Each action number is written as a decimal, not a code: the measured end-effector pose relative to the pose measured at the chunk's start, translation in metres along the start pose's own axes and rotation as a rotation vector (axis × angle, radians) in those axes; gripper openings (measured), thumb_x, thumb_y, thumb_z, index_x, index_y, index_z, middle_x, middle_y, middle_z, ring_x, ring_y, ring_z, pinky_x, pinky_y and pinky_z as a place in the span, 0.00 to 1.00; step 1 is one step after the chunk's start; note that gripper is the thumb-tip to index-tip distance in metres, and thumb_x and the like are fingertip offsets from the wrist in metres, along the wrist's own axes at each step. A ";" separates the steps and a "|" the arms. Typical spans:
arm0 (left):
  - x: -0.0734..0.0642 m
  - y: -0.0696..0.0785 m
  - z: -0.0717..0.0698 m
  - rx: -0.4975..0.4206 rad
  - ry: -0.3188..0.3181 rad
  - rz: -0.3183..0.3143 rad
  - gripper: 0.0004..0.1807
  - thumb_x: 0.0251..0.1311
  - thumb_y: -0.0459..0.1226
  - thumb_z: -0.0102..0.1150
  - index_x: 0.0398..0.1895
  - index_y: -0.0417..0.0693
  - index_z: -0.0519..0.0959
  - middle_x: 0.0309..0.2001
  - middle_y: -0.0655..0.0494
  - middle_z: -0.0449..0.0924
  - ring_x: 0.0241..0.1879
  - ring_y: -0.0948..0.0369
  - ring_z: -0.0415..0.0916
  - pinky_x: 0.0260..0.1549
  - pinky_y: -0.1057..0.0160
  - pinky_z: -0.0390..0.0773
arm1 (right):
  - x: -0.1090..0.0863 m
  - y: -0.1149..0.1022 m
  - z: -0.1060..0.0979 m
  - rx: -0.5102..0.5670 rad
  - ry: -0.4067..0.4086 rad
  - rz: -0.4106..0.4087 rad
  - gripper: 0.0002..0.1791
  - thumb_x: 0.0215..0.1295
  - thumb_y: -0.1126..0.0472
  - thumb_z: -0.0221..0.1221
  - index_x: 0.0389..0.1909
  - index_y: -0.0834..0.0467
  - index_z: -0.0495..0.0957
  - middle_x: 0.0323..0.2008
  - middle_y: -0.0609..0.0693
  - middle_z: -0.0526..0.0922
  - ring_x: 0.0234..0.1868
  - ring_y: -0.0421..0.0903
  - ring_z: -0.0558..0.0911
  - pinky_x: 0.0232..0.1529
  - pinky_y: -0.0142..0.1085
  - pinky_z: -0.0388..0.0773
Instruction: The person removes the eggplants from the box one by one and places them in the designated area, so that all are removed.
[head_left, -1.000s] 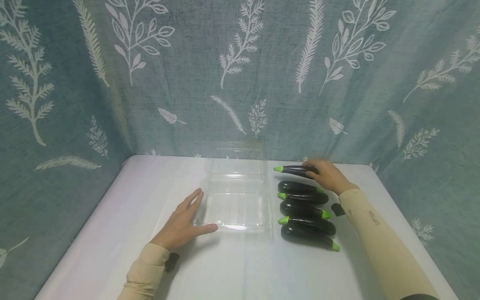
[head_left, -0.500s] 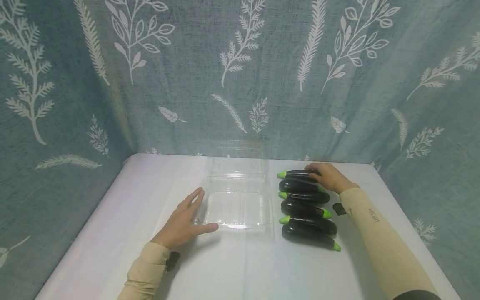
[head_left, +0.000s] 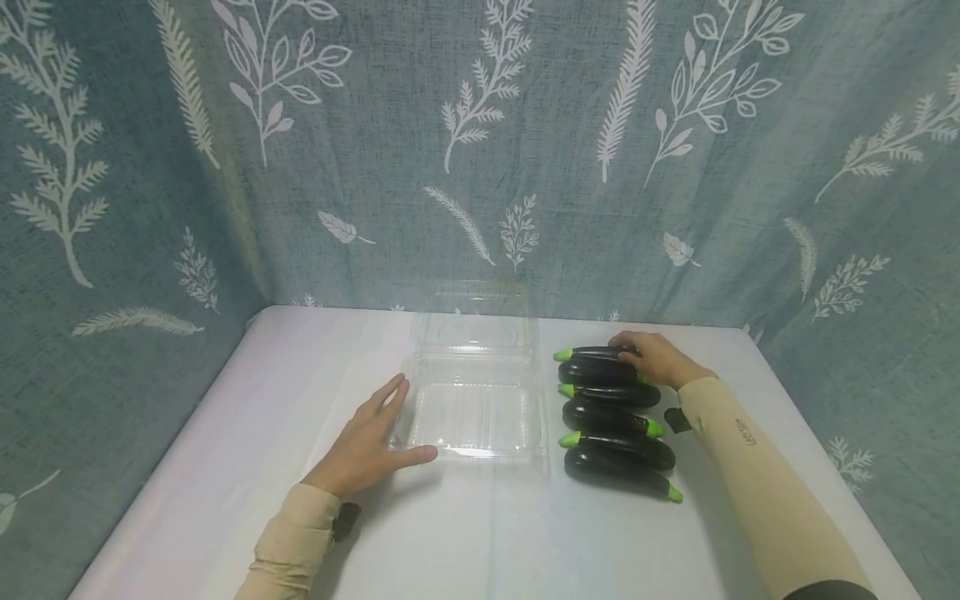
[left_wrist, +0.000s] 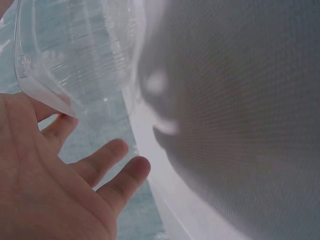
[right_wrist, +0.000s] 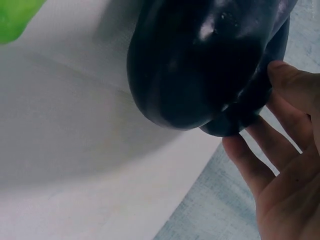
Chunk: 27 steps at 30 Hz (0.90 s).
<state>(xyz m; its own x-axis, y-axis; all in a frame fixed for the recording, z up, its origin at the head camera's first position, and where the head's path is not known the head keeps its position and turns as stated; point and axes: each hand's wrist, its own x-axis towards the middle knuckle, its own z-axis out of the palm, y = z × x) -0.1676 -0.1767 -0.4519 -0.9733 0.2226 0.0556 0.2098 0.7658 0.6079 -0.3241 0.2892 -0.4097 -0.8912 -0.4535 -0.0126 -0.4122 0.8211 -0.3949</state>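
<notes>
My right hand (head_left: 651, 357) holds the rounded right end of the farthest eggplant (head_left: 592, 353), thumb on one side and fingers on the other. That dark purple eggplant lies with its green stem to the left, against the row of several other eggplants (head_left: 615, 450). In the right wrist view, a larger eggplant (right_wrist: 185, 65) partly covers the held one. My left hand (head_left: 366, 446) is spread at the left side of a clear plastic clamshell box (head_left: 474, 417), whose lid (head_left: 474, 331) is folded back. Its fingers are straight, and in the left wrist view some reach the box's edge.
A white cloth-covered table (head_left: 450, 533) lies under everything. Behind it and along both sides hangs a blue-green curtain (head_left: 390, 183) with white leaf prints. The eggplant row stands to the right of the box.
My right hand has brought the farthest eggplant toward me, from apart at the back to against the row. The left hand and the box have stayed put.
</notes>
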 end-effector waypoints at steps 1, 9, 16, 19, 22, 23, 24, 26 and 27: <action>0.000 0.000 0.000 -0.003 0.000 -0.003 0.66 0.49 0.74 0.63 0.83 0.49 0.48 0.82 0.58 0.41 0.77 0.40 0.45 0.67 0.27 0.52 | 0.000 0.000 0.000 -0.001 0.001 -0.005 0.15 0.73 0.69 0.56 0.57 0.68 0.78 0.57 0.67 0.80 0.62 0.67 0.75 0.65 0.60 0.69; 0.000 0.002 -0.002 0.006 -0.007 0.009 0.65 0.50 0.72 0.64 0.82 0.47 0.49 0.82 0.56 0.42 0.77 0.40 0.45 0.67 0.28 0.53 | 0.001 -0.001 0.002 -0.032 -0.015 0.008 0.18 0.75 0.67 0.54 0.62 0.69 0.75 0.61 0.68 0.78 0.65 0.67 0.73 0.68 0.59 0.65; 0.001 0.004 -0.002 0.018 -0.016 0.019 0.65 0.50 0.73 0.63 0.82 0.46 0.49 0.82 0.55 0.42 0.77 0.40 0.45 0.68 0.29 0.53 | -0.002 0.002 0.002 -0.016 0.003 0.002 0.20 0.76 0.67 0.52 0.65 0.69 0.74 0.62 0.68 0.76 0.65 0.67 0.72 0.67 0.60 0.66; 0.002 0.005 -0.002 0.021 -0.013 0.026 0.66 0.50 0.73 0.63 0.82 0.45 0.49 0.82 0.54 0.42 0.77 0.40 0.45 0.68 0.29 0.53 | -0.002 0.004 0.002 -0.011 -0.004 0.016 0.20 0.76 0.66 0.52 0.65 0.68 0.73 0.63 0.68 0.76 0.65 0.67 0.73 0.67 0.60 0.67; 0.002 0.005 -0.002 0.023 -0.009 0.032 0.66 0.50 0.73 0.63 0.82 0.44 0.50 0.82 0.54 0.43 0.77 0.41 0.45 0.68 0.30 0.53 | -0.002 0.004 0.002 -0.001 -0.013 0.036 0.21 0.77 0.65 0.52 0.66 0.67 0.73 0.64 0.67 0.75 0.66 0.66 0.72 0.67 0.60 0.66; 0.002 0.005 -0.002 0.023 -0.009 0.033 0.66 0.50 0.73 0.63 0.82 0.44 0.50 0.82 0.54 0.43 0.77 0.41 0.45 0.68 0.30 0.53 | -0.002 0.004 0.002 0.004 -0.013 0.041 0.21 0.77 0.65 0.52 0.66 0.67 0.73 0.64 0.67 0.75 0.66 0.67 0.72 0.67 0.60 0.66; 0.002 0.006 -0.002 0.024 -0.008 0.034 0.66 0.50 0.73 0.63 0.82 0.44 0.50 0.82 0.54 0.43 0.77 0.41 0.45 0.68 0.30 0.53 | -0.002 0.004 0.002 0.012 -0.010 0.051 0.21 0.77 0.64 0.52 0.67 0.66 0.73 0.65 0.67 0.74 0.66 0.67 0.72 0.67 0.60 0.66; 0.001 0.006 -0.003 0.029 -0.003 0.039 0.65 0.50 0.73 0.63 0.82 0.44 0.50 0.82 0.54 0.43 0.77 0.41 0.45 0.68 0.30 0.54 | -0.003 0.002 0.001 0.029 0.006 0.065 0.22 0.77 0.63 0.51 0.67 0.66 0.72 0.66 0.68 0.73 0.66 0.68 0.71 0.67 0.62 0.66; 0.001 0.006 -0.003 0.033 0.000 0.042 0.65 0.50 0.73 0.63 0.82 0.44 0.50 0.82 0.53 0.43 0.77 0.41 0.45 0.68 0.30 0.54 | -0.004 0.001 0.000 0.037 0.019 0.069 0.22 0.77 0.62 0.51 0.68 0.65 0.72 0.66 0.68 0.72 0.66 0.69 0.71 0.67 0.62 0.65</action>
<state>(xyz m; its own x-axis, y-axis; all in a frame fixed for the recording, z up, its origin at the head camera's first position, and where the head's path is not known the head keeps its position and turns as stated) -0.1675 -0.1737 -0.4460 -0.9635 0.2553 0.0804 0.2536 0.7750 0.5788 -0.3215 0.2920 -0.4104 -0.9207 -0.3896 -0.0234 -0.3431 0.8366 -0.4271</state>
